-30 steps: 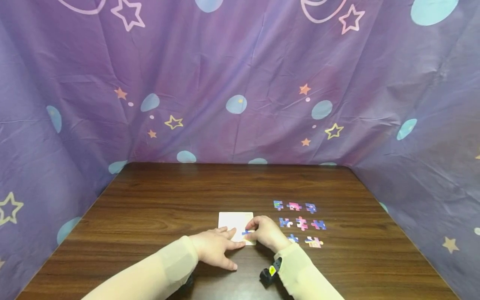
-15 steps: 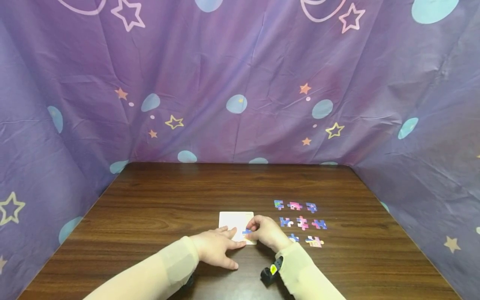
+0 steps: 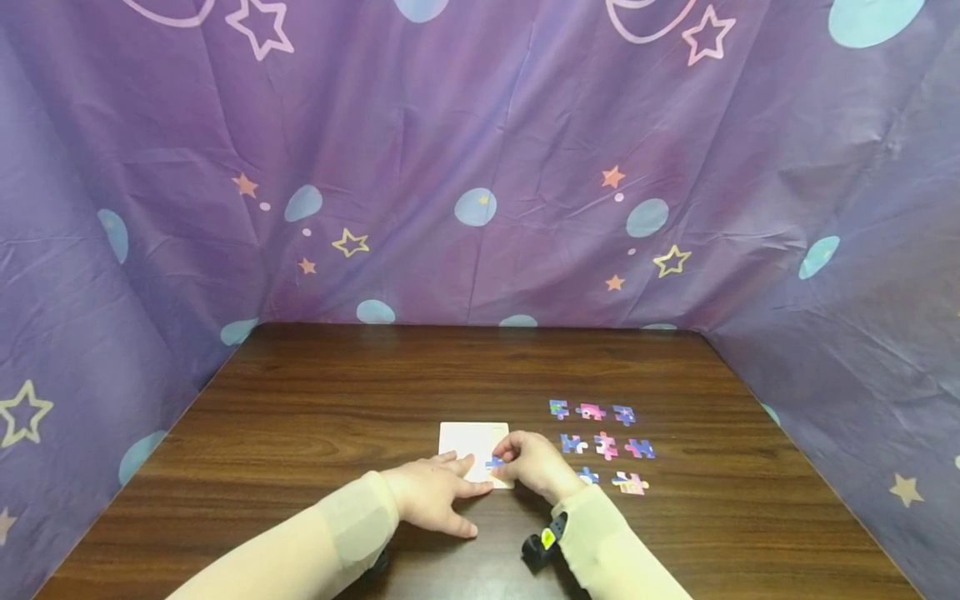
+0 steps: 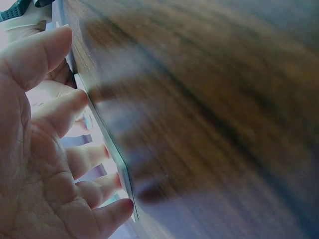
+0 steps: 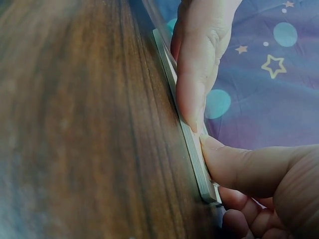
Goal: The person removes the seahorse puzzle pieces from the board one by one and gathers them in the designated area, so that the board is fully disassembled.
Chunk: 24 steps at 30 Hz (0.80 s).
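Note:
A thin white puzzle board point(image 3: 465, 437) lies flat on the table. The left hand point(image 3: 429, 497) rests on its lower left part, fingers spread and fairly straight; in the left wrist view, the fingertips point(image 4: 117, 211) reach over the board's edge. On the lower right corner of the board, the right hand point(image 3: 536, 467) pinches a blue and yellow jigsaw piece point(image 3: 493, 462) between thumb and fingers. That piece is partly hidden by the hand. From the right wrist view, the right thumb point(image 5: 234, 164) presses close at the board edge point(image 5: 192, 149), near a left fingertip.
Several pink and blue jigsaw pieces point(image 3: 606, 446) lie in three loose rows to the right of the board; one in the nearest row point(image 3: 588, 476) is partly covered by the right wrist. Beyond the dark wooden table point(image 3: 337, 375) hangs a purple starry curtain point(image 3: 405, 158).

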Each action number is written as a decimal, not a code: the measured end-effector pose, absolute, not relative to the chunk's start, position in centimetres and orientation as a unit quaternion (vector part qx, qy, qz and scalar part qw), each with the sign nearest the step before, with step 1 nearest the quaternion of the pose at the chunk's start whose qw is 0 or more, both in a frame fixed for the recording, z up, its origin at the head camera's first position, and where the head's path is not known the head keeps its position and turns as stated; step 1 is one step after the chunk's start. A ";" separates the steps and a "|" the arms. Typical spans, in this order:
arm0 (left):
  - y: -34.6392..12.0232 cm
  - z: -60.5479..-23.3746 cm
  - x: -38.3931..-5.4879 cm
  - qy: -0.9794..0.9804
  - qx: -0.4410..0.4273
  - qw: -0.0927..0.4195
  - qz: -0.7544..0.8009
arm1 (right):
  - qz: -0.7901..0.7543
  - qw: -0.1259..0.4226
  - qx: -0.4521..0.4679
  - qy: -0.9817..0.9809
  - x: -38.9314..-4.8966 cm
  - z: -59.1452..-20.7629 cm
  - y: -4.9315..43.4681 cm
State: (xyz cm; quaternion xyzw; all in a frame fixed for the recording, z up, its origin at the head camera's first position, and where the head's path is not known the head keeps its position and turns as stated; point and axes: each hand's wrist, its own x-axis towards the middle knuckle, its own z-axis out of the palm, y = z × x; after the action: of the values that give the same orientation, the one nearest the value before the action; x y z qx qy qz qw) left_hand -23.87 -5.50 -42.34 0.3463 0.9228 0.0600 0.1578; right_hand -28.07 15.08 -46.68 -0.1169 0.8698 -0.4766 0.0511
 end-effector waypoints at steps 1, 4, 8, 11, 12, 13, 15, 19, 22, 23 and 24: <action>-5.5 -42.4 -23.9 0.923 0.346 0.157 0.060 | -0.478 0.052 -0.116 0.869 -28.0 -46.7 15.1; -5.5 -42.4 -23.9 0.923 0.345 0.159 0.060 | -0.480 0.052 -0.115 0.868 -27.9 -46.6 15.1; -5.5 -42.5 -24.0 0.923 0.344 0.162 0.060 | -0.484 0.048 -0.115 0.866 -27.8 -46.5 15.0; -5.5 -42.5 -24.0 0.923 0.344 0.163 0.061 | -0.485 0.045 -0.114 0.866 -27.7 -46.4 15.0; -5.5 -42.5 -24.0 0.923 0.344 0.163 0.061 | -0.484 0.043 -0.115 0.866 -27.7 -46.4 15.0; -5.5 -42.5 -24.0 0.923 0.344 0.161 0.060 | -0.484 0.043 -0.115 0.867 -27.7 -46.4 15.0; -5.5 -42.4 -24.0 0.923 0.344 0.161 0.060 | -0.484 0.043 -0.114 0.866 -27.8 -46.4 15.0; -5.5 -42.4 -24.0 0.924 0.344 0.157 0.059 | -0.482 0.040 -0.115 0.868 -27.9 -46.5 15.0; -5.5 -42.5 -24.0 0.924 0.347 0.151 0.057 | -0.478 0.038 -0.116 0.870 -28.0 -46.7 15.0; -5.5 -42.6 -24.0 0.924 0.347 0.149 0.056 | -0.477 0.038 -0.117 0.870 -28.0 -46.8 15.0; -5.5 -42.6 -24.0 0.924 0.348 0.146 0.055 | -0.477 0.037 -0.118 0.870 -28.0 -46.8 15.0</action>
State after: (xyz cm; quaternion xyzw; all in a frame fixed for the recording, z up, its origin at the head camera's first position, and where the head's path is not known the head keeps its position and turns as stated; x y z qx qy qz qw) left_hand -23.96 -5.46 -42.60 0.3484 0.9243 0.0547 0.1462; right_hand -28.04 14.99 -46.81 -0.1177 0.8702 -0.4769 0.0374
